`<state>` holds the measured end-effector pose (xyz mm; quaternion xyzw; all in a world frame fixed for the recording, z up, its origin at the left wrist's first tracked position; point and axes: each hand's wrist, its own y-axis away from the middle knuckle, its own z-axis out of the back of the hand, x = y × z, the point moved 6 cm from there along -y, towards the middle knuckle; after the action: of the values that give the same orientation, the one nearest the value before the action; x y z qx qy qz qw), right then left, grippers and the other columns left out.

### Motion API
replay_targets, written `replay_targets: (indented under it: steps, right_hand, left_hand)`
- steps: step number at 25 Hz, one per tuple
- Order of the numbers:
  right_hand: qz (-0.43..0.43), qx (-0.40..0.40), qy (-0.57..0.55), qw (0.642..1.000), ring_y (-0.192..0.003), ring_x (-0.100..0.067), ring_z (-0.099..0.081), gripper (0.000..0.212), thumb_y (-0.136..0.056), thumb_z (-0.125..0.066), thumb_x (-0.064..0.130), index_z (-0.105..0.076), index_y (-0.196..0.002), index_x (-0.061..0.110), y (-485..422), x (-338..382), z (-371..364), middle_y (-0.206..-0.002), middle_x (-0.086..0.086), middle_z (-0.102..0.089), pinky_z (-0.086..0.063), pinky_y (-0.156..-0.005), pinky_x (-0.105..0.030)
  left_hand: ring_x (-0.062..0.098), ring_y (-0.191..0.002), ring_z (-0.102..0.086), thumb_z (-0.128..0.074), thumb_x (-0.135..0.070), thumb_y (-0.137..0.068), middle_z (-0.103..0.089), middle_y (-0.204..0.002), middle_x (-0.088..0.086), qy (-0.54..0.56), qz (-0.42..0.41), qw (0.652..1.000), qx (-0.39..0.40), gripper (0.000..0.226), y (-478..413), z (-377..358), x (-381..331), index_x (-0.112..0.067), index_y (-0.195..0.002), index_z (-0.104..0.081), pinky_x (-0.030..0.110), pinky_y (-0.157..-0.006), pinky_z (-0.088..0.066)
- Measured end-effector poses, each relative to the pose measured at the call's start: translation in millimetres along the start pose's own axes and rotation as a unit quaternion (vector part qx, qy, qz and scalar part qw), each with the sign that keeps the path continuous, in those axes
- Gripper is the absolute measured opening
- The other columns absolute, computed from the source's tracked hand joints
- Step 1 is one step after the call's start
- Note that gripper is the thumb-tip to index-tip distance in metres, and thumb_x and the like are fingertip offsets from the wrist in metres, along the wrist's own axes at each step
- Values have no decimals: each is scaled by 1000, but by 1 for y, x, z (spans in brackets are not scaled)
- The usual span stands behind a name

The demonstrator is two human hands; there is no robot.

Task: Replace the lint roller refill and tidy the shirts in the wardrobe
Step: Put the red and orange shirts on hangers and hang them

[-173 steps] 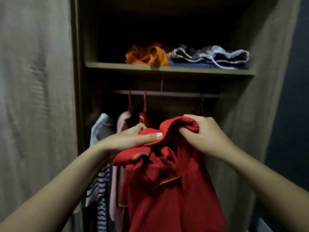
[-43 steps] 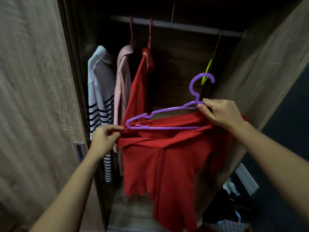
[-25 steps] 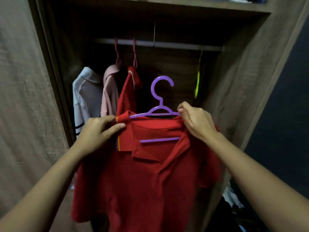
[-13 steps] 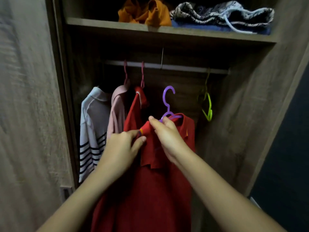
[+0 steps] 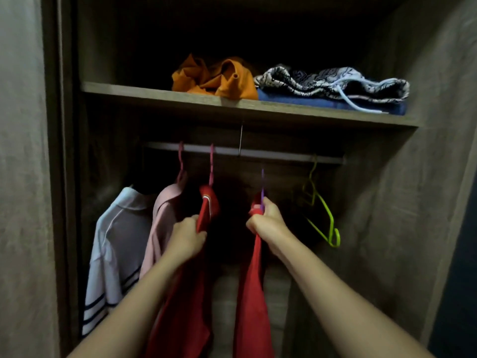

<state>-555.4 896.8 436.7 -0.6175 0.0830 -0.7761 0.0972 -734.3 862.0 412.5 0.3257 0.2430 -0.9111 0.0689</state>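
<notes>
Red shirt (image 5: 254,293) gripped by R hand (image 5: 267,224); L hand (image 5: 187,239) grips hung shirt (image 5: 207,210) beside.

I'm looking into a home wardrobe (image 5: 387,202) with wood-grain panels, dimly lit. The rail (image 5: 284,156) carries a white striped shirt (image 5: 116,241), a pink shirt (image 5: 160,223), a red shirt (image 5: 207,205) and a bare green hanger (image 5: 337,237). The shelf (image 5: 154,95) above holds a crumpled orange garment (image 5: 219,78) and folded patterned fabric (image 5: 322,81).
</notes>
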Motion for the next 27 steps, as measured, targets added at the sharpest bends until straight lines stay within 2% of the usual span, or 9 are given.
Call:
replay_targets:
  steps: [4,7,12,15,17,19,22,24,27]
  right_hand:
    - [32,19,59,998,-77,-7,-49,74,-72,-53,-13,-34,-139,11,-41,12,-3,-95,4,-48,-40,-63,-15]
    - [52,12,90,995,-67,-8,-52,57,-71,-52,-10,-51,-124,12,-67,28,-5,-78,6,-53,-43,-59,-18]
    - [21,-8,119,993,-71,-15,-55,62,-72,-53,0,-45,-133,10,-100,20,-3,-96,-10,-61,-42,-54,-22]
    - [21,-10,136,990,-63,-13,-52,47,-73,-52,-1,-56,-119,8,-98,9,-1,-77,-3,-57,-38,-51,-22]
    - [28,-14,159,987,-70,-17,-56,34,-73,-54,1,-61,-106,9,-94,11,7,-74,-1,-58,-41,-57,-23]
    - [28,-2,228,973,-90,-25,-60,33,-75,-64,11,-62,-107,12,-87,15,16,-96,-9,-66,-43,-71,-22]
    - [211,-122,326,913,-106,-32,-57,42,-77,-65,34,-61,-112,11,-56,52,38,-110,-15,-62,-41,-88,-26]
    - [447,-221,257,828,-86,-26,-59,24,-79,-58,30,-63,-92,11,0,102,45,-87,-8,-61,-39,-79,-25]
    - [631,-261,196,704,-73,-20,-52,15,-81,-54,19,-61,-77,7,64,175,50,-75,-7,-59,-38,-73,-26]
  left_hand:
    - [32,-108,-60,-58,-11,-86,-68,-110,13,28,-31,999,7,28,-2,-6,-3,-12,-114,-60,30,-84,-42]
    - [26,-106,-61,-60,-13,-85,-69,-107,7,34,-52,998,26,28,-5,-1,-6,-15,-113,-61,26,-81,-41]
    - [22,-105,-61,-61,-17,-85,-69,-107,4,38,-69,995,54,27,-8,5,-3,-17,-113,-61,26,-84,-43]
    - [23,-108,-59,-61,-19,-86,-68,-111,5,36,-61,996,58,32,-8,5,3,-17,-118,-58,27,-89,-45]
    - [25,-111,-57,-61,-24,-87,-65,-117,8,-2,-53,996,73,37,-9,4,5,-15,-122,-55,29,-92,-44]
    - [28,-111,-57,-58,-40,-87,-64,-118,11,-132,-72,985,83,40,-7,9,0,-13,-117,-55,32,-89,-44]
    - [27,-101,-61,-48,-61,-84,-69,-102,10,-226,-139,963,-49,53,-2,61,-35,-13,-97,-65,32,-74,-42]
    - [19,-88,-67,-44,-62,-82,-74,-90,5,-63,-238,949,-199,54,12,123,-77,-17,-92,-71,30,-71,-50]
    - [8,-82,-64,-54,-32,-88,-72,-91,3,85,-358,851,-374,27,12,208,-121,-12,-94,-71,21,-75,-46]
